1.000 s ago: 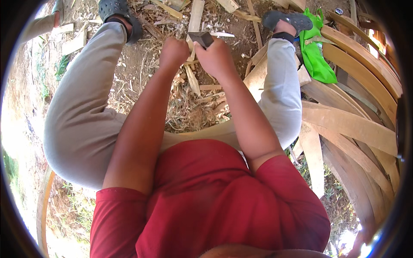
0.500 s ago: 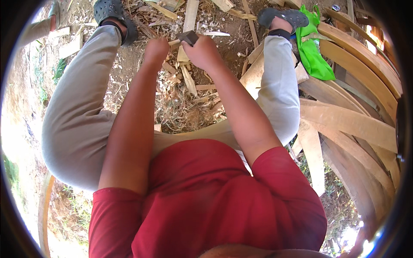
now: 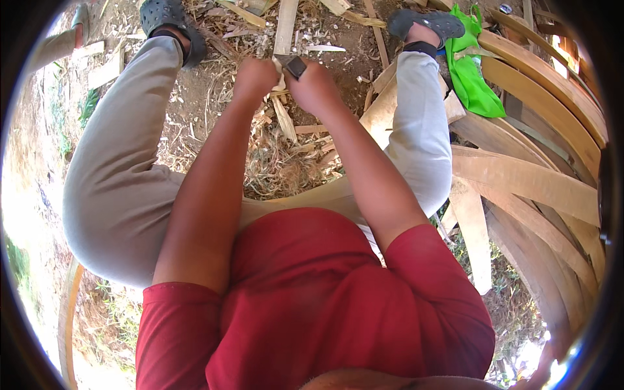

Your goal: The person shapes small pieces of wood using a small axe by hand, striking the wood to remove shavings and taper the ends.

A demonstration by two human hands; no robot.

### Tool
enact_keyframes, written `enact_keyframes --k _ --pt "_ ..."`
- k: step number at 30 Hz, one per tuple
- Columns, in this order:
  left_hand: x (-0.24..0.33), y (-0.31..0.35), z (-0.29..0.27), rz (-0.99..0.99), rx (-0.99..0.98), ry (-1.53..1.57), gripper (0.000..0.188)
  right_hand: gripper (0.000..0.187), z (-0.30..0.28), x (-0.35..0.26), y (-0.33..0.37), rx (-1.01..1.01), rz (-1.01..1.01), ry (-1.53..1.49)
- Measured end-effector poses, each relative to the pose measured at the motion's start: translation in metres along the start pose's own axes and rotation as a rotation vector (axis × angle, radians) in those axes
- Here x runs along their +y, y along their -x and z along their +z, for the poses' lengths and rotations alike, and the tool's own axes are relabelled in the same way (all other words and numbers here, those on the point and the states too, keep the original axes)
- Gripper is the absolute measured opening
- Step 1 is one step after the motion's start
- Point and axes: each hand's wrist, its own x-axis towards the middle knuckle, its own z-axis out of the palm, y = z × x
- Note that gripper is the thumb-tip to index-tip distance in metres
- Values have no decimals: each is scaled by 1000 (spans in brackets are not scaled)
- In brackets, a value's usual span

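I sit with both arms stretched forward between my knees. My left hand [image 3: 255,78] is closed around a thin pale wood strip [image 3: 285,29] that runs away from me over the ground. My right hand [image 3: 316,88] grips a dark-handled cutting tool [image 3: 296,65] pressed against the strip, right next to the left hand. A pale sliver just beyond the tool may be its blade; I cannot tell. Curled shavings [image 3: 284,117] hang and lie below the hands.
My grey-trousered legs [image 3: 123,162] and dark clogs [image 3: 170,16] flank a dirt patch littered with wood scraps [image 3: 292,162]. Long curved wooden slats [image 3: 533,182] are stacked on the right. A green bag [image 3: 471,71] lies by my right foot [image 3: 429,23].
Both hands have slid forward, away from my body, keeping hold of the strip and the tool. My head has tilted slightly, so the feet sit nearer the top edge.
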Motion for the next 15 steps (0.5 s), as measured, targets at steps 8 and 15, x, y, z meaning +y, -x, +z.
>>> enact_keyframes --k 8,15 --pt "5 6 -4 51 58 -98 29 25 4 2 -18 2 -38 76" --pt "7 5 -16 90 -2 -177 26 26 16 23 -18 25 -28 166"
